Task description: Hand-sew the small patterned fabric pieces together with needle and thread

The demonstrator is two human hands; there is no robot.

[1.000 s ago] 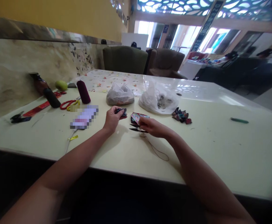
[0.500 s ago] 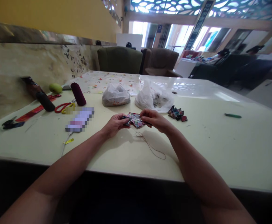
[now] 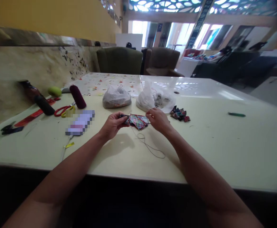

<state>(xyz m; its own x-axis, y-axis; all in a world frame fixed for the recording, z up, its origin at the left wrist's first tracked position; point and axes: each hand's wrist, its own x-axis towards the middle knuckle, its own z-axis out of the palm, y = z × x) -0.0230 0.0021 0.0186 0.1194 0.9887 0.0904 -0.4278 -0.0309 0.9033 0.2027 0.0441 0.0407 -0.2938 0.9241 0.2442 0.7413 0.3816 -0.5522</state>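
Both hands pinch a folded patchwork fabric piece: left hand grip clamped on its dark end, right hand grip on the other. Thin thread loops below it on the glossy worktop.

You hold a patchwork fabric piece, multicoloured and checked, lifted just above the table. A dark thread hangs from it and loops loosely on the table below.
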